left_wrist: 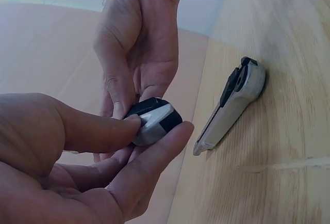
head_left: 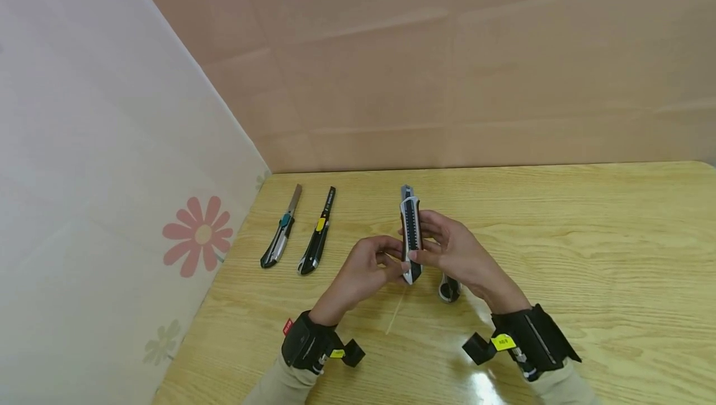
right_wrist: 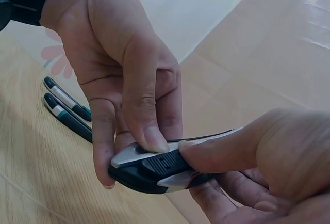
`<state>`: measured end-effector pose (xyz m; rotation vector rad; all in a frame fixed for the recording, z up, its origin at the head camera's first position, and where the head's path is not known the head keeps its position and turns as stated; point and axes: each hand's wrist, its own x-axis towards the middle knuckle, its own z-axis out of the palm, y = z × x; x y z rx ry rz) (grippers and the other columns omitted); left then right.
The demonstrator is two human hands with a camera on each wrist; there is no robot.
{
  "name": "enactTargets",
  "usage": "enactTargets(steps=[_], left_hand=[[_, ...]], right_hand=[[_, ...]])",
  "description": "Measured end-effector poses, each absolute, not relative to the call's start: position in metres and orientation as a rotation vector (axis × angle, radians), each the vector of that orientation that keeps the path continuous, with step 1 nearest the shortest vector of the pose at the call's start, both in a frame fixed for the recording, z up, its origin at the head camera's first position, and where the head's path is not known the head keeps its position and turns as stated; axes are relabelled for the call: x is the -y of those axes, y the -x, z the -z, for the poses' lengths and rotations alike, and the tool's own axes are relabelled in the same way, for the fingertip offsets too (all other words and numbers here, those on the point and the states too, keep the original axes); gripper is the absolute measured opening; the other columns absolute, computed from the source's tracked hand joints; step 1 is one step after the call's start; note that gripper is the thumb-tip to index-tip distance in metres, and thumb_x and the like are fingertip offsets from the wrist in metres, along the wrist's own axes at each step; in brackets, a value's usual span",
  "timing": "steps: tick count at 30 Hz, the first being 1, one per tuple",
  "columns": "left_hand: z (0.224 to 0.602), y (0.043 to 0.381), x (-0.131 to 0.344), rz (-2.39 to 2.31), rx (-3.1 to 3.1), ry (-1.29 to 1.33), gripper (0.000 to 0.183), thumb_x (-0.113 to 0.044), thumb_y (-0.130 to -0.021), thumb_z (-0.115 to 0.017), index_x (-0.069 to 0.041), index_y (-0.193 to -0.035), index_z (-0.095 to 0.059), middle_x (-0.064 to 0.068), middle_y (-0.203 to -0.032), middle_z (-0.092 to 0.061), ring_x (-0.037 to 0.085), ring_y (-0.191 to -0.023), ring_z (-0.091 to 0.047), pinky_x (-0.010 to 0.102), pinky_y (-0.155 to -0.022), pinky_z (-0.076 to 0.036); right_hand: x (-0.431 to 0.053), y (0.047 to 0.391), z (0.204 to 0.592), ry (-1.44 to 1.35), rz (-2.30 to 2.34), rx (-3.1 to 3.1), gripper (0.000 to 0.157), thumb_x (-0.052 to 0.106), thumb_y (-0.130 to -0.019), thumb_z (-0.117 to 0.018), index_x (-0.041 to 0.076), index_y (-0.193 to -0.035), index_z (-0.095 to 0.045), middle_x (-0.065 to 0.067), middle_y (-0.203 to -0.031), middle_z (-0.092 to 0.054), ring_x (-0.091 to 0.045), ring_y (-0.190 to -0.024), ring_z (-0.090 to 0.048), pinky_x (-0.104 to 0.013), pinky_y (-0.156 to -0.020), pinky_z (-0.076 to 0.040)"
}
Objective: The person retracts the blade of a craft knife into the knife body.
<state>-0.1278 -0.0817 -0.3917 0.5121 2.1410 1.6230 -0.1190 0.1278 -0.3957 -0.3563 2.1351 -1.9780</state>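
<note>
Both hands hold one silver-and-black utility knife (head_left: 411,231) raised over the table, its blade end pointing away from me. My left hand (head_left: 363,268) pinches the butt end between thumb and fingers. Along the other side, my right hand (head_left: 461,256) grips the handle. The right wrist view shows the right thumb (right_wrist: 221,154) against the ridged black slider (right_wrist: 165,163), with the left thumb (right_wrist: 149,126) pressing close beside it. A second utility knife (head_left: 449,289) lies on the table beneath the right hand, partly hidden in the head view; its pale handle (left_wrist: 227,113) shows in the left wrist view.
Two more utility knives lie side by side at the left: one with a teal slider (head_left: 278,240), one with a yellow slider (head_left: 316,243). The wooden table (head_left: 587,237) meets a brown backdrop (head_left: 447,82) behind and a flower-patterned white sheet (head_left: 112,175) on the left.
</note>
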Motion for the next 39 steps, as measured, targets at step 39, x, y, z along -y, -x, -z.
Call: enactTargets(steps=[39], left_hand=[[0.417,0.133,0.076,-1.522,-1.943,-0.273,0.024,0.004,-0.094,-0.070,0.012,-0.116,-0.064,0.016,-0.097,-0.067,0.025,-0.076,-0.072,0.041,-0.072,-0.063]], right_hand=[[-0.157,0.118,0.385,-0.019,1.898,-2.509,0.044,0.021,-0.104,-0.064,0.004,-0.144,-0.056,-0.018,-0.130,-0.066,-0.028,-0.119,-0.064,-0.013,-0.088,-0.050]])
